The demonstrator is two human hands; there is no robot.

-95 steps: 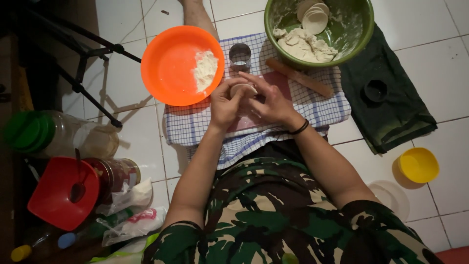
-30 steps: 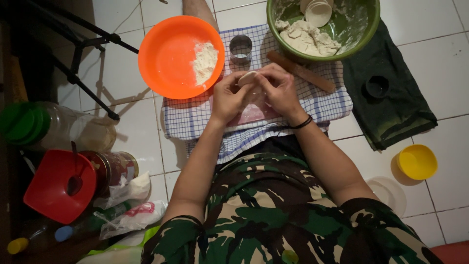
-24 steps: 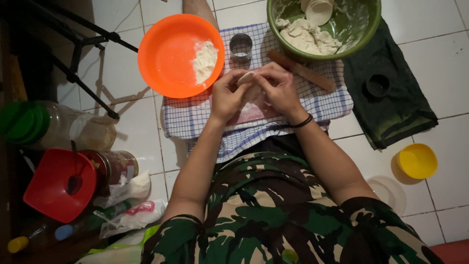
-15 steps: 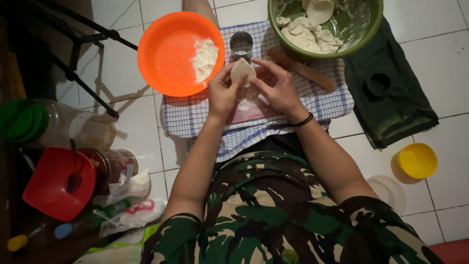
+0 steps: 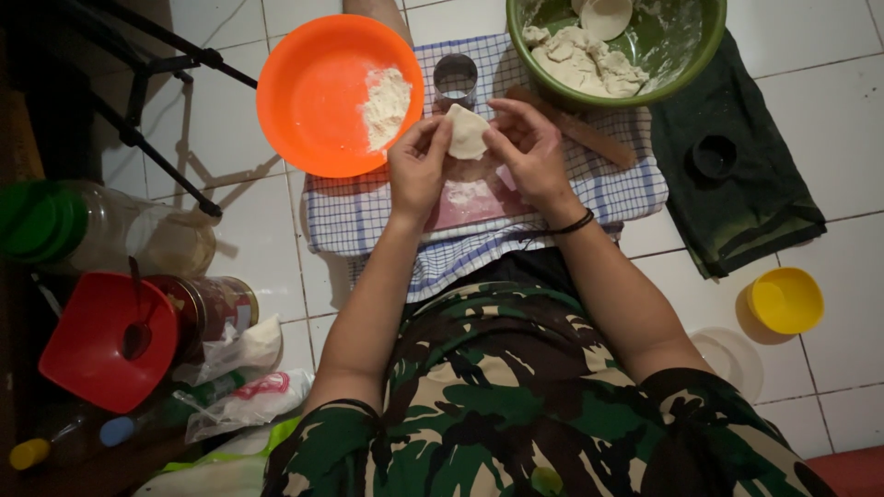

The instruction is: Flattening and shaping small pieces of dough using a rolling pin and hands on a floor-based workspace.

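A pale, folded half-moon dough piece point(image 5: 467, 132) is pinched between the left hand point(image 5: 419, 166) and right hand point(image 5: 529, 147), above a pink board point(image 5: 479, 207); a white plastic packet with a red label point(image 5: 244, 402) lies lower left.

Between the hands is a pale cream piece of dough point(image 5: 467, 132). Beneath them lies a blue-and-white checked cloth point(image 5: 354, 213). Left of them sits an orange bowl point(image 5: 313, 97), beyond them a green bowl point(image 5: 686, 55), and far right a yellow cup point(image 5: 785, 300).
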